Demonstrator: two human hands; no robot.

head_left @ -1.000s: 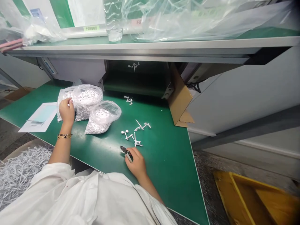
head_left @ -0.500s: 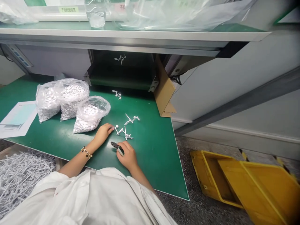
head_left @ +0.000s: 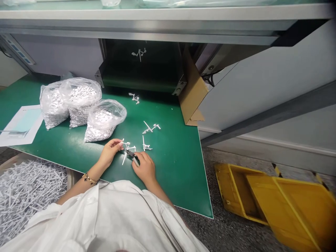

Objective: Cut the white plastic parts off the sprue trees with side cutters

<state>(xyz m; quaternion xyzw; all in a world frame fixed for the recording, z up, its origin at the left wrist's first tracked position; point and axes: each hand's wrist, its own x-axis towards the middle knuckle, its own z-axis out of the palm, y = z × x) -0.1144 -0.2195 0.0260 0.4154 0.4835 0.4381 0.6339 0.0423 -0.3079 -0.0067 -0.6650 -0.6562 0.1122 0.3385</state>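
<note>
Left hand (head_left: 111, 152): grip pinches a white, branched plastic piece (head_left: 127, 144) above the green desk (head_left: 178, 171), near its front edge. Right hand (head_left: 144, 167): grip clasps grey-handled metal cutters (head_left: 130, 153) (their tips sit at the piece).

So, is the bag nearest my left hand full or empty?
Partly full: the bag beyond your left hand holds white pieces in its lower part, with loose clear plastic above them.

From the head, the bench (head_left: 170, 182) is viewed forward and down, fairly close; the shirt (head_left: 126, 217) is caught at bottom, left hand (head_left: 110, 152) and right hand (head_left: 144, 167) lower left of centre, shelf (head_left: 157, 26) along top.
</note>
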